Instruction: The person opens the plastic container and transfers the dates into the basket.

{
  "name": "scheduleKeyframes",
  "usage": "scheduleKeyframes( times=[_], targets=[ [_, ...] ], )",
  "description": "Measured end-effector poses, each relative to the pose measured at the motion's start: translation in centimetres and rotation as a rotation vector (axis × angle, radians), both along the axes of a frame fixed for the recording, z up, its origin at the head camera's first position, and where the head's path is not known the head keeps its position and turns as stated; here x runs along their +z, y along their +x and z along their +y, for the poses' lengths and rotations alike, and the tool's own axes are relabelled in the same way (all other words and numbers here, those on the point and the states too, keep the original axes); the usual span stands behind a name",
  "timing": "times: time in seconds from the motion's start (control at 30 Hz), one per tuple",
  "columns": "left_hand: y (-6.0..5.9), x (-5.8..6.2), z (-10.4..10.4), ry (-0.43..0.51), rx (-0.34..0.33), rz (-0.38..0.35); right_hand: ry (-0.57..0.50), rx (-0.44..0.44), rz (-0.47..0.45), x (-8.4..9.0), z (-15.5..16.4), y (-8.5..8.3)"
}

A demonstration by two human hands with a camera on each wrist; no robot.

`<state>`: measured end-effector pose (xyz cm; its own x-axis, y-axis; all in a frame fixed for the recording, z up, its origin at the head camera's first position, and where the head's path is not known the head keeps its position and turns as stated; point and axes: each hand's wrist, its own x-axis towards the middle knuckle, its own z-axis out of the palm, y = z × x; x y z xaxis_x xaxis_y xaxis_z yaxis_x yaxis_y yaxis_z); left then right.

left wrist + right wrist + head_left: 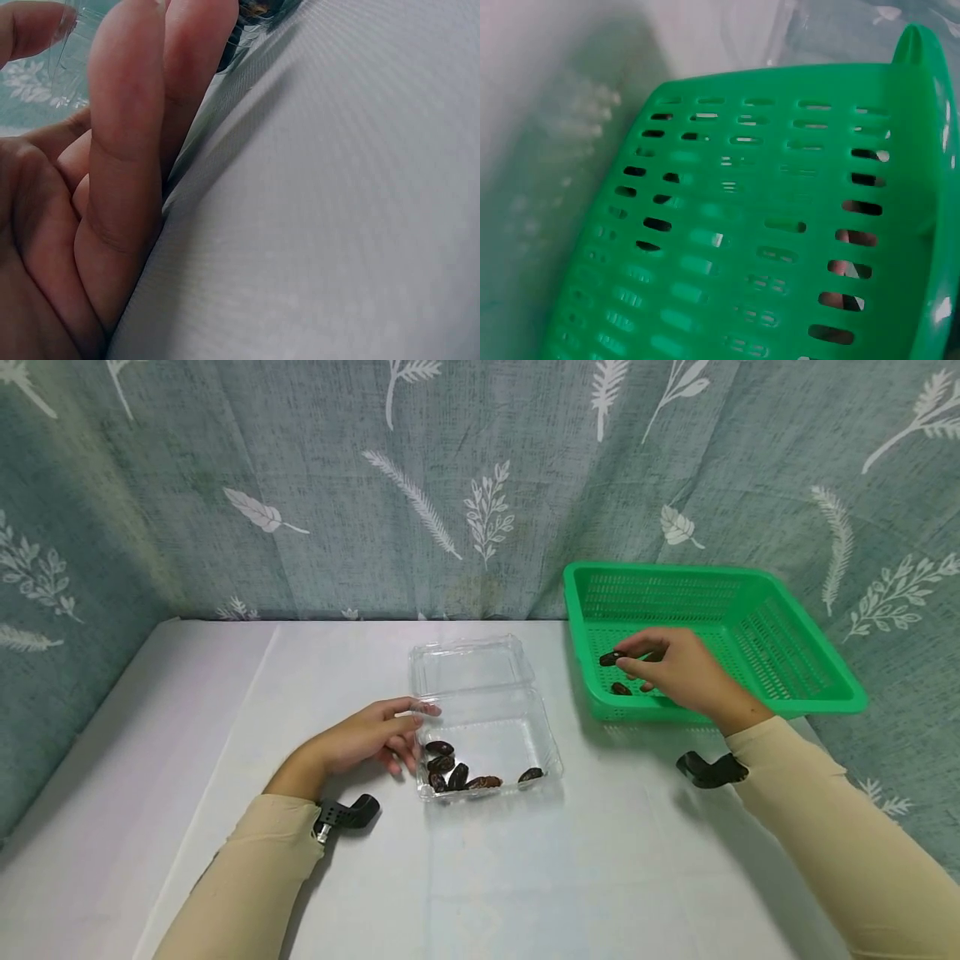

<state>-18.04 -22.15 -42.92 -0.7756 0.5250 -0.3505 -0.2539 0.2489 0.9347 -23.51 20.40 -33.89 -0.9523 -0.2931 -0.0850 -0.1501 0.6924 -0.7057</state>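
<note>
from my place i see right hand [675, 670] pinches one date [608, 658]; left hand [363, 735], fingers loosely extended, touches clear box [498, 735].

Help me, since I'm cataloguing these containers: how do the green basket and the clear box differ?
Colour: the green basket is solid green, while the clear box is see-through.
Walls: the green basket is pierced with slots; the clear box shows no such slots.
Size: the green basket is larger than the clear box.
Lid: the clear box has an open lid; the green basket shows none.
Both contain dark, date-like fruit.
</note>
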Motion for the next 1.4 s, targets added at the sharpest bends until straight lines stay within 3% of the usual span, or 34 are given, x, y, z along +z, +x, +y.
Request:
scheduleKeyframes(
  times=[0.6,1.13,1.4],
  targets=[
    [-0.1,-0.2,0.1,0.017,0.005,-0.015,0.091,0.09,-0.189,-0.9,0.2,-3.9],
    [0.0,0.0,0.0,0.014,0.001,-0.009,0.223,0.1,-0.188,-1.9,-0.5,-4.6],
    [0.0,0.0,0.2,0.009,-0.008,-0.015,0.233,0.089,-0.214,-2.0,-0.3,-4.7]
  ],
)
